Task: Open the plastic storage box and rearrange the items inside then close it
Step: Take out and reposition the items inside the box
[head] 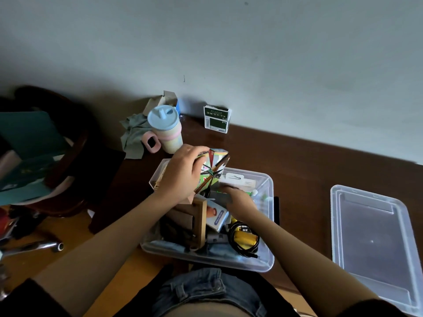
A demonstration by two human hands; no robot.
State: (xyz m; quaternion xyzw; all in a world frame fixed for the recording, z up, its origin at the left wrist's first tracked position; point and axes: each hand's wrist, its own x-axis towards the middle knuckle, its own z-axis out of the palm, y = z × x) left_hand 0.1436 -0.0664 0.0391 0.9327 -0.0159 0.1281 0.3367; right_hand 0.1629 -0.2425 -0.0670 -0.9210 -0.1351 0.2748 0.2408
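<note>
The clear plastic storage box (267,227) stands open on the dark table in front of me, full of small items. Its clear lid (375,239) lies flat on the table to the right. My left hand (183,172) grips a colourful folded paper toy (215,168) above the box's far left corner. My right hand (240,199) reaches down into the box's middle, fingers on a flat grey item; what it holds is unclear. Inside I see a wooden frame (200,223), a blue-and-white carton (217,216) and a black cable coiled round a yellow pack (245,239).
A pastel cup with a blue lid (166,129) stands beyond the box, beside a pink ring (151,141) and a grey cloth (134,133). A green-and-white packet (217,120) stands by the wall. A dark chair (57,156) is at left.
</note>
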